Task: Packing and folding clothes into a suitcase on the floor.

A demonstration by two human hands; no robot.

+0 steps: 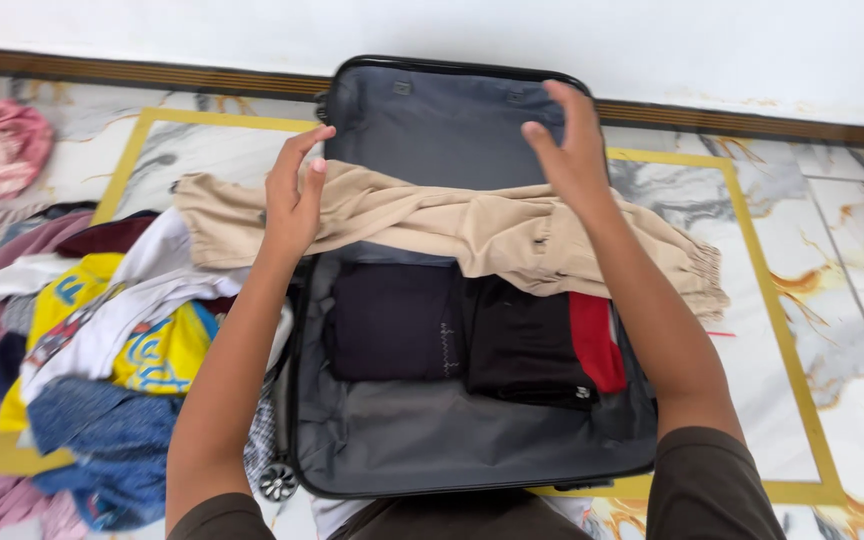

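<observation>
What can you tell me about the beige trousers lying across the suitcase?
The beige trousers look like soft woven cotton, folded lengthwise into a long wrinkled band. They lie across the open suitcase, over the hinge, with both ends hanging past its sides; the end on the picture's right shows a gathered cuff. The left hand rests on them near one end, and the right hand is above the middle, fingers spread.

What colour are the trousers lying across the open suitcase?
Beige trousers, seen clearly in the head view.

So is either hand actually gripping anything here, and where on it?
Neither grips. The left hand rests open on the beige cloth trousers near their waist end; the right hand hovers open above their middle.
</observation>
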